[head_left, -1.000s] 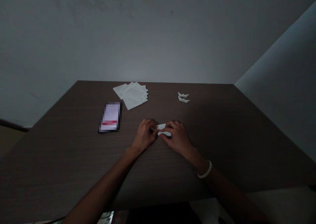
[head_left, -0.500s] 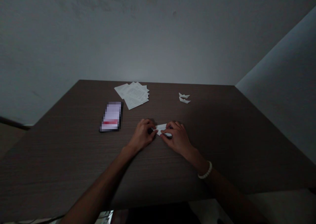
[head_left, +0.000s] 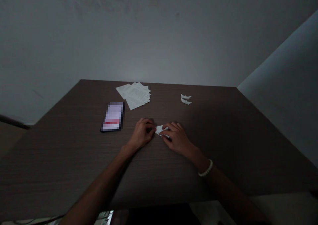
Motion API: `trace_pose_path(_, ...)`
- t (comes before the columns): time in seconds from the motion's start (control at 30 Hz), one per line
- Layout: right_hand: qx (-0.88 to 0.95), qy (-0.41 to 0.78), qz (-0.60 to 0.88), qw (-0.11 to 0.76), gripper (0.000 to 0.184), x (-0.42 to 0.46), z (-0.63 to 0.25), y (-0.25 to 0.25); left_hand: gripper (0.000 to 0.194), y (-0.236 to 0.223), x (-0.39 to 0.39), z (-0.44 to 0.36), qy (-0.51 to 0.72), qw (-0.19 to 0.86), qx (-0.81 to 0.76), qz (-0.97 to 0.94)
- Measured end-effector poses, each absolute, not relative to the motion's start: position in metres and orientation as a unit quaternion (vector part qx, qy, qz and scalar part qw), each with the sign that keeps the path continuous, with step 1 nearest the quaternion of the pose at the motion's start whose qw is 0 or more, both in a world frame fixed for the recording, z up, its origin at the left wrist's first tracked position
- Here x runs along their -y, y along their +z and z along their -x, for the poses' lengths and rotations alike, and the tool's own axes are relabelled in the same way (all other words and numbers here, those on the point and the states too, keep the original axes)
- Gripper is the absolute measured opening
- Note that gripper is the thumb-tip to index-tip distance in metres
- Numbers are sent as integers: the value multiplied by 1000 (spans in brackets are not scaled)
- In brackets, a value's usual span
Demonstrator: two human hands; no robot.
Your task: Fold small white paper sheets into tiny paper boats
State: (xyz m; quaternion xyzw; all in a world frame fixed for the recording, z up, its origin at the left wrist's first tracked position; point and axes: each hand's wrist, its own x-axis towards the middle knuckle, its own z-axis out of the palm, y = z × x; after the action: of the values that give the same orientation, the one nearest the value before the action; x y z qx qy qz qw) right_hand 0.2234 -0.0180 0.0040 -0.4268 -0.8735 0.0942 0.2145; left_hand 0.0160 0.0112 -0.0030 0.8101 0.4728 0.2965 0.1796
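Your left hand (head_left: 142,134) and right hand (head_left: 177,139) grip a creased, folded white paper (head_left: 161,130) between them, low on the dark wood surface (head_left: 74,172). Two small paper boats (head_left: 186,99) sit farther off, right of a loose paper pile (head_left: 134,95).

Table (head_left: 206,119), dark wood-grain top. On it, toward the far edge: loose stack of printed sheets (head_left: 134,95), slightly fanned. Left of centre, below the stack: phone (head_left: 112,116), lying flat, screen pixelated, with a red band. Far right: two small paper boats (head_left: 186,99), lying just beside each other, well apart from the stack. Behind: grey wall (head_left: 159,36), scuffed.
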Motion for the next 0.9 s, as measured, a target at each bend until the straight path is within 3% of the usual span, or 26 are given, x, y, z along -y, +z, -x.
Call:
trace_pose_path(0.43,916,53,378,127,35,16,-221,22,28,-4,-12,-7,293,195,-434,-829)
trace_pose_path(0.9,935,5,346,80,38,12,-221,29,13,0,-10,-9,281,182,-476,-813)
